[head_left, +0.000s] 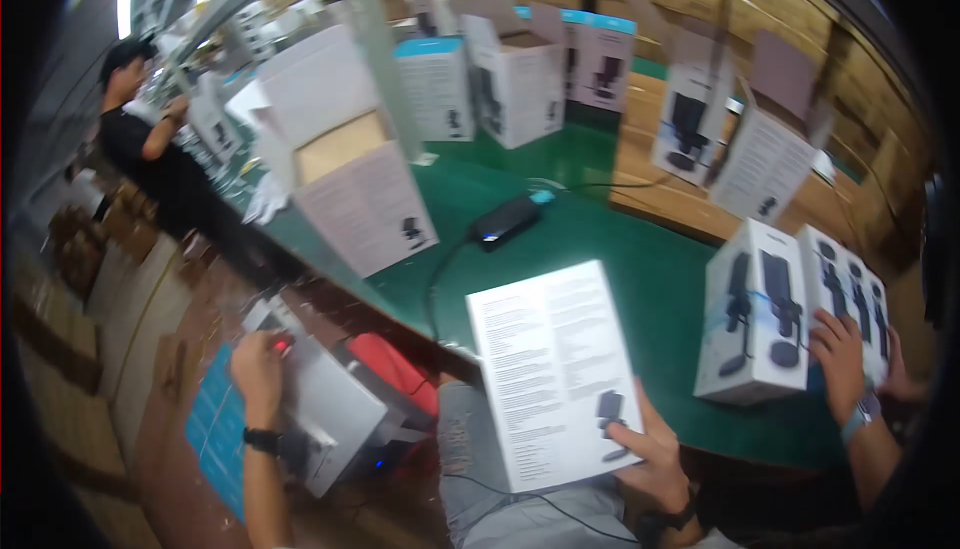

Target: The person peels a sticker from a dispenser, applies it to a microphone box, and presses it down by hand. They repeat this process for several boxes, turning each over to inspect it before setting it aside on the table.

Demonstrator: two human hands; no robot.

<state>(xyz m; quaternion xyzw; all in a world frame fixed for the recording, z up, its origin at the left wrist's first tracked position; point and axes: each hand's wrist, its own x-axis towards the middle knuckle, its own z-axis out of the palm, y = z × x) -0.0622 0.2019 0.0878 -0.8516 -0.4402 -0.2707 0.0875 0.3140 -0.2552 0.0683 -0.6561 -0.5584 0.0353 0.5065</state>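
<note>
My right hand [655, 454] grips a white carton [545, 359] by its lower right edge, thumb on the printed face. The carton is tilted above my lap, with text and a dark microphone-like device printed on it. My left hand [258, 364], wearing a dark wristband, is at the top of a silver box-shaped machine [340, 404], beside a small red light. Its fingers are drawn together; whatever they pinch, if anything, is too small to tell. Next to that machine lies a blue sheet [215, 429] with pale rectangles, perhaps labels.
Several open cartons [365, 189] stand along the green table [480, 184]. A black handheld device [505, 221] with a cable lies mid-table. At right, another person's hands [842, 354] touch two cartons [755, 314]. A person [150, 139] in black stands at far left.
</note>
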